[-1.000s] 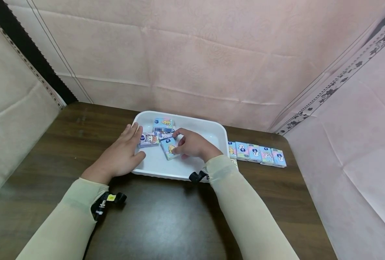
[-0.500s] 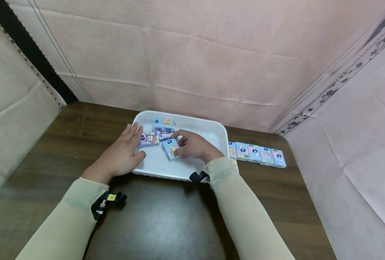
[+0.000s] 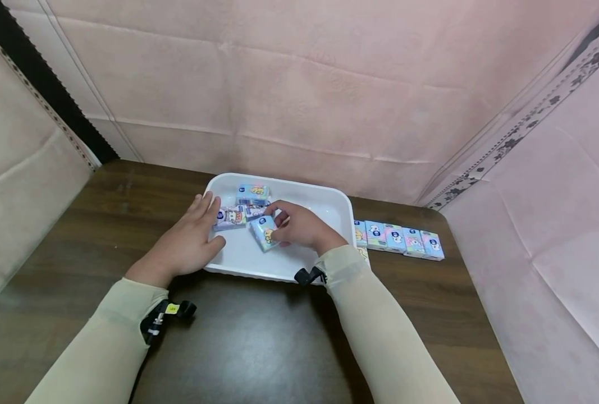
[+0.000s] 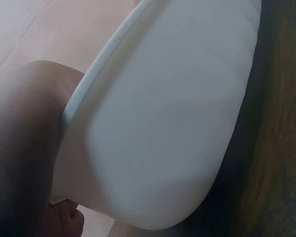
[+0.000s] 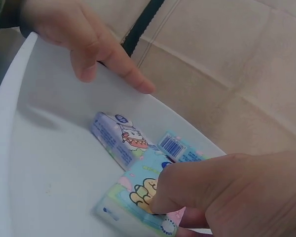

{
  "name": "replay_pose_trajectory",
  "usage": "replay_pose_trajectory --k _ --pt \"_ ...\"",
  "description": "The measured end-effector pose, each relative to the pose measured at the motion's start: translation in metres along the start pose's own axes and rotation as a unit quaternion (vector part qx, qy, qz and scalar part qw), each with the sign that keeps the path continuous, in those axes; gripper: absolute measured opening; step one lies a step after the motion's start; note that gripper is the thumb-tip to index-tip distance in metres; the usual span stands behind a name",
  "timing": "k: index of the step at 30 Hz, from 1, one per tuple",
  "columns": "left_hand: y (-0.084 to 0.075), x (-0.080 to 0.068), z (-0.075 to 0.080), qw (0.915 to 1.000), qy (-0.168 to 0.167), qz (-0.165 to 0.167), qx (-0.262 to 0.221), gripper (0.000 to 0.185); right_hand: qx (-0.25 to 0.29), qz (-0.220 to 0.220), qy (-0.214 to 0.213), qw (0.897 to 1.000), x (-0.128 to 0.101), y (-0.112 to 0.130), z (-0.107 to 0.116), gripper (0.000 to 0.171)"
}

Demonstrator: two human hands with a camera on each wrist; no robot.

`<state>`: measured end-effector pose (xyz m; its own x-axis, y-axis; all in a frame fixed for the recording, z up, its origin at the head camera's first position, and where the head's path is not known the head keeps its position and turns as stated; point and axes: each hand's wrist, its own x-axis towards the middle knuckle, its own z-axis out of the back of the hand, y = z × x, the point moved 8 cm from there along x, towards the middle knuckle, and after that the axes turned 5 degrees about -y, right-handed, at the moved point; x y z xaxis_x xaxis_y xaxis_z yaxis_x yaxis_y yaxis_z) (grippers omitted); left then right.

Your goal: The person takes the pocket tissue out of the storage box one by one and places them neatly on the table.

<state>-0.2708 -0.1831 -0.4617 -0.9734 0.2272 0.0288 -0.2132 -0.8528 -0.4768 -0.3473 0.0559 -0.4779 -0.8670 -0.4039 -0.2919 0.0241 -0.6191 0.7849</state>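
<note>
A white tray [image 3: 341, 197] sits mid-table with several small cartoon-printed tissue packs in it. My right hand [image 3: 277, 223] is inside the tray and pinches a blue pack with a yellow figure [image 3: 263, 232], thumb and fingers on its right end; the right wrist view shows the same pack [image 5: 136, 198] under my fingertips [image 5: 160, 203]. My left hand [image 3: 207, 222] rests with straight fingers on the tray's left rim. Beside it lie a purple-edged pack [image 3: 230, 217] and a pack at the back [image 3: 252, 193].
A row of several packs [image 3: 400, 238] lies on the dark wooden table [image 3: 259, 336] just right of the tray. Pink fabric walls close in the back and right, a beige one the left. The left wrist view shows only the tray's outer wall [image 4: 163, 123].
My right hand's fingers have drawn in on the blue pack and tipped it slightly. The left hand has stayed on the rim.
</note>
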Motion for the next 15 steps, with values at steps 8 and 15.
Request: replay_pose_trajectory --k 8,15 --pt "0.000 -0.001 0.001 1.0000 0.005 0.001 -0.002 0.091 -0.025 0.004 -0.010 1.000 0.000 0.007 0.001 0.050" --pt "-0.001 -0.002 0.000 1.0000 0.005 0.001 -0.008 0.091 -0.036 0.015 -0.026 0.999 -0.003 0.013 0.008 0.050"
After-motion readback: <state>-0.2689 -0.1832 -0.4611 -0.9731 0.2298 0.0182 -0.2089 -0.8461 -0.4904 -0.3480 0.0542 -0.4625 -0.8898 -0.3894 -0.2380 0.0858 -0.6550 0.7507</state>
